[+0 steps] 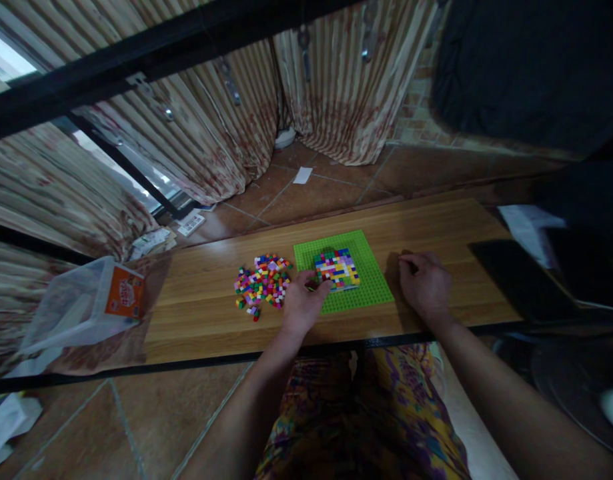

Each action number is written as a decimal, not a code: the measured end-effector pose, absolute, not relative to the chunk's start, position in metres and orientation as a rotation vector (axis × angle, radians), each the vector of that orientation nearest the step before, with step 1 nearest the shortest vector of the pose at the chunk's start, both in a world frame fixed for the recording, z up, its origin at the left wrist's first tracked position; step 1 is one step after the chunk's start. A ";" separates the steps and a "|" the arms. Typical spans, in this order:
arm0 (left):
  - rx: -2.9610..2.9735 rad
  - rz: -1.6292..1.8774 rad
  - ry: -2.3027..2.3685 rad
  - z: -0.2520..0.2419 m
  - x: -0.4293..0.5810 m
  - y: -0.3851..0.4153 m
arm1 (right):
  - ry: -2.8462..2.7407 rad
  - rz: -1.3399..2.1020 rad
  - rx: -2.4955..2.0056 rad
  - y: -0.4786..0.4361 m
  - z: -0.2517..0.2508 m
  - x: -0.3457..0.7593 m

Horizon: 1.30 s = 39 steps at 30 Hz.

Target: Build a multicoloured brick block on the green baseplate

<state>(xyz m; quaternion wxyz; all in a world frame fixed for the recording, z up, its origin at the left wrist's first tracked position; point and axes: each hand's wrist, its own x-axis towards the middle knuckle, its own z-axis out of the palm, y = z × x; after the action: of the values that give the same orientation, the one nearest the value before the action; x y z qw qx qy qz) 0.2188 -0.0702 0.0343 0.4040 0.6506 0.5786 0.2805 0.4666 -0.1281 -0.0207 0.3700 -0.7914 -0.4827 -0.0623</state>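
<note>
A low block built of multicoloured toy bricks (340, 268) sits on a green studded baseplate (373, 283). My left hand (303, 303) is at the block's near left corner, thumb and forefinger curled against it; a loose brick between them could not be made out. To the right of the baseplate, my right hand (426, 285) rests on the wooden tabletop (201, 313) with fingers curled and thumb against forefinger. What those fingers hold, if anything, is hidden. A heap of small loose toy bricks (263, 280) lies to the left of my left hand.
A clear plastic tub (81, 307) with an orange label stands past the table's left end. Toward the right end lies a dark flat object (521, 280). Curtains (331, 100) hang behind, and a dark metal bar (186, 40) crosses above.
</note>
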 end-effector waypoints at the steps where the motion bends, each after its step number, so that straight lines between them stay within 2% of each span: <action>1: 1.625 0.717 1.455 0.032 0.219 -0.070 | -1.243 -0.159 -2.033 -0.128 -0.021 0.466; 10: 1.541 0.752 1.436 0.026 0.226 -0.070 | -1.281 -0.139 -2.045 -0.128 -0.022 0.467; 15: 1.523 0.749 1.441 0.028 0.228 -0.072 | -1.266 -0.105 -1.868 -0.130 -0.009 0.459; 25: 1.483 0.782 1.432 0.028 0.231 -0.077 | -1.033 0.423 -1.609 -0.114 0.005 0.389; 39: 1.490 0.859 1.418 0.030 0.213 -0.074 | -1.056 0.357 -1.625 -0.131 0.023 0.393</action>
<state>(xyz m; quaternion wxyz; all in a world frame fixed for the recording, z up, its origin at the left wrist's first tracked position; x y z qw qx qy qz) 0.2129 -0.0741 0.0299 0.4404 0.6001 0.5711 0.3461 0.3934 -0.1315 0.0230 0.5527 -0.6871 -0.4468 0.1509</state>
